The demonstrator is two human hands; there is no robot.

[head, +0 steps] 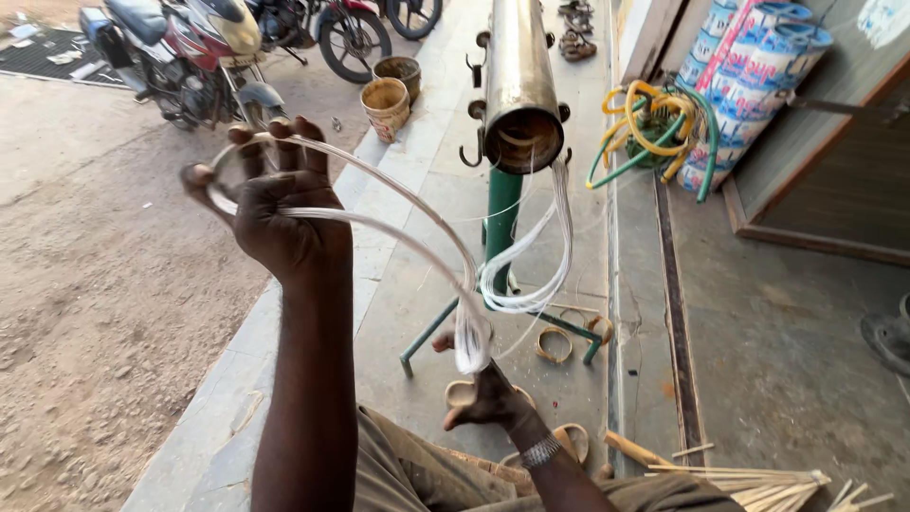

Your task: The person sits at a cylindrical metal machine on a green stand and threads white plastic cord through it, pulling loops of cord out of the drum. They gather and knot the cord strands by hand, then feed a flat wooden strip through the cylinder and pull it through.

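Observation:
My left hand (280, 204) is raised at upper left, its fingers spread inside a loop of thin white plastic strips (379, 204) stretched around them. The strips arc down to my right hand (488, 398), low in the middle, which pinches the gathered bundle (471, 337). More white strips (545, 251) hang in a loop out of the open mouth of a long metal tube (519, 81) mounted on a green stand (500, 223) just beyond my hands. A metal watch is on my right wrist.
Small woven rings (555, 344) lie on the concrete by the stand's feet. Split cane sticks (758, 484) lie at lower right. Two buckets (386, 104) and parked motorcycles (190, 57) stand at upper left. Coiled yellow and green hoses (654, 128) rest against stacked packs at right.

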